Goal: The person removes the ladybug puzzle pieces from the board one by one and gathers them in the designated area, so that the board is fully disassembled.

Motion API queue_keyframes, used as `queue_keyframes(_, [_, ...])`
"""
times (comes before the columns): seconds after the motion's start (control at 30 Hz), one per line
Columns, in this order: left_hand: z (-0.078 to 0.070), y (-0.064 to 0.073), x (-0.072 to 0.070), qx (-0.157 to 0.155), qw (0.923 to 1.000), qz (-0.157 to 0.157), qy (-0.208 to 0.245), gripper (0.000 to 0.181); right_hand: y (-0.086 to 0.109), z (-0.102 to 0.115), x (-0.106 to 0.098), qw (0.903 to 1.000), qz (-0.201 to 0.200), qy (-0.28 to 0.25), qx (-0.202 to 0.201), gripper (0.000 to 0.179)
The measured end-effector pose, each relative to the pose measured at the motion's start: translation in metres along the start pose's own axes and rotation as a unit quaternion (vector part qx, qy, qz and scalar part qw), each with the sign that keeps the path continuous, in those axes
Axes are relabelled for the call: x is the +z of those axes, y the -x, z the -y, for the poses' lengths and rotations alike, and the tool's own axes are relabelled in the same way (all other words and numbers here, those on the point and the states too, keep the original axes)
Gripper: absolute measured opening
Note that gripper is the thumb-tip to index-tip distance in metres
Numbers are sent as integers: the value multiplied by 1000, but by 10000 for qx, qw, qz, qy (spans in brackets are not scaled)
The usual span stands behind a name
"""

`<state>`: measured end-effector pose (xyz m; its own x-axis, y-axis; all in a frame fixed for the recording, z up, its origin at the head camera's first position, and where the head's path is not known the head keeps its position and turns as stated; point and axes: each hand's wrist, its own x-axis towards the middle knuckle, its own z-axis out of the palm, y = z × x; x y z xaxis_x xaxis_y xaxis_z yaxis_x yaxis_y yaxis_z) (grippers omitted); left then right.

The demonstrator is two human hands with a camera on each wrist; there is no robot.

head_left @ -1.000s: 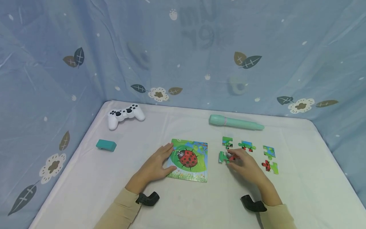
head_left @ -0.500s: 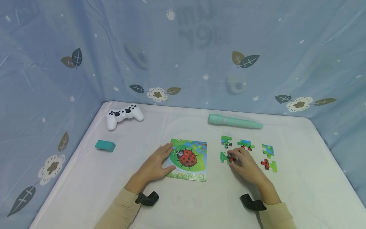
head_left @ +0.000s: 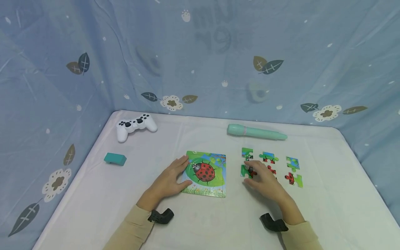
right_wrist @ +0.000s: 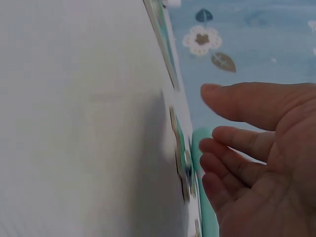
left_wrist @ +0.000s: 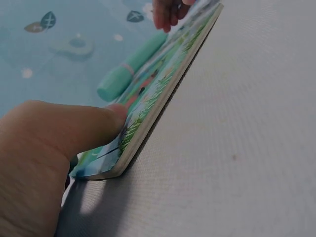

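In the head view my left hand rests at the left edge of a square ladybug picture board. Its thumb lies over the board's near corner in the left wrist view, and the other fingers are mostly hidden there. My right hand hovers over loose jigsaw pieces, thumb and fingers apart with nothing between them. Below its fingertips lies a green jigsaw piece with a dark red part beside it. A red piece shows partly behind the hand. In the right wrist view, the right hand's fingers are gently bent.
More jigsaw pieces lie around: a green one, a blue-green one, another and a red-green one. Behind them is a mint microphone-shaped stick. A white game controller and teal block are at left.
The right hand has let go of the jigsaw piece it pinched, spread its thumb and fingers, and shifted slightly left. That piece has slid a little to the right. The left hand stays put.
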<state>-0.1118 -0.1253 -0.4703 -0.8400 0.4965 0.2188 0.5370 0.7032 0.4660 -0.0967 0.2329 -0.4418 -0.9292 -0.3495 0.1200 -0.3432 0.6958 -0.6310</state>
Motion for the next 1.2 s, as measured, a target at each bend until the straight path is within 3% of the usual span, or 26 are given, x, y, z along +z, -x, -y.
queue_keyframes(0.17, [-1,0,1,47,9999,-20,142,72,-1,12,9,9999,108,-54,-78,56])
queue_keyframes(0.3, [-4,1,2,270,9995,110,143,66,-2,23,17,9991,310,-155,-248,57])
queue_keyframes(0.5, [-12,1,4,740,9971,144,-102,61,-3,35,31,9963,574,-354,-527,56])
queue_keyframes(0.93, [-39,1,15,1918,9809,305,-140,51,-3,42,54,9944,457,-239,-921,61])
queue_keyframes(1.2, [-40,-1,16,1807,9819,531,188,44,-7,46,59,9954,483,-72,-830,62])
